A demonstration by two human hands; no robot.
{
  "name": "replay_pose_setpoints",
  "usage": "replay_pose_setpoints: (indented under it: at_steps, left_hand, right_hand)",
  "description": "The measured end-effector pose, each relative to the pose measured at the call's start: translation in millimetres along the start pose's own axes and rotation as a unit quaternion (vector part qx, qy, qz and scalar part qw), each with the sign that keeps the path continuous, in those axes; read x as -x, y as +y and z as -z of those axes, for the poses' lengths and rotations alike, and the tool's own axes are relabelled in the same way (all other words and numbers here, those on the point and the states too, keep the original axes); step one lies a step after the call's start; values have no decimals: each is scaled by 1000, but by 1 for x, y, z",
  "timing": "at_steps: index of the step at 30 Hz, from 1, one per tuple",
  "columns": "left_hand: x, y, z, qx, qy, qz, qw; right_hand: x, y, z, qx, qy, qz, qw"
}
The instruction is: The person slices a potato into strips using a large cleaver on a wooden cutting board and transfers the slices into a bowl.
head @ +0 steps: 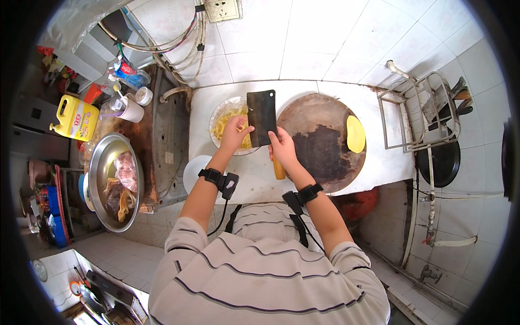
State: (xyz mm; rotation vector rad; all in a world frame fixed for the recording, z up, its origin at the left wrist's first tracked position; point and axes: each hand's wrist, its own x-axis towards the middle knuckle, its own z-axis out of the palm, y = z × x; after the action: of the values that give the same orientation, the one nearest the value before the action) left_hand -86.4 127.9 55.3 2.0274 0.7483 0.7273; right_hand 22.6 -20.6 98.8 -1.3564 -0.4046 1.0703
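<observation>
In my right hand [283, 148] is a cleaver with a dark blade [262, 115] and a wooden handle [279, 166]. The blade stands up between the plate and the round chopping board. My left hand [235, 132] is over the patterned plate [240, 152], its thumb and forefinger apart beside the blade's left edge; the other fingers are partly hidden. Pale yellow strips [221, 124], which look like cut potato, lie on that plate. A flat yellow slice [356, 134] rests at the right side of the round wooden chopping board [313, 111], part of which is dark and wet.
A white bowl [195, 172] sits by my left forearm. Farther left are a metal basin [94, 178] holding meat in liquid, a yellow jug [77, 118] and a white cup [133, 111]. A wall rack [430, 109] with knives hangs at the right, near a black pan [440, 164].
</observation>
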Motion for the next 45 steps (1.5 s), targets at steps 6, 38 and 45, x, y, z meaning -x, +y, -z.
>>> replay_pose_setpoints:
  at_steps: [6,38,45]
  left_hand:
    - [-8,-31,12,-38,64,104,992]
    - [-13,45,52,-27,-420,-52,906]
    - [-17,11,58,-316,-315,-11,895]
  right_hand:
    - [4,-2,15,10,-2,20,1000]
    - [9,-46,49,763,-229,459,395]
    - [17,-51,53,771,-245,456,371]
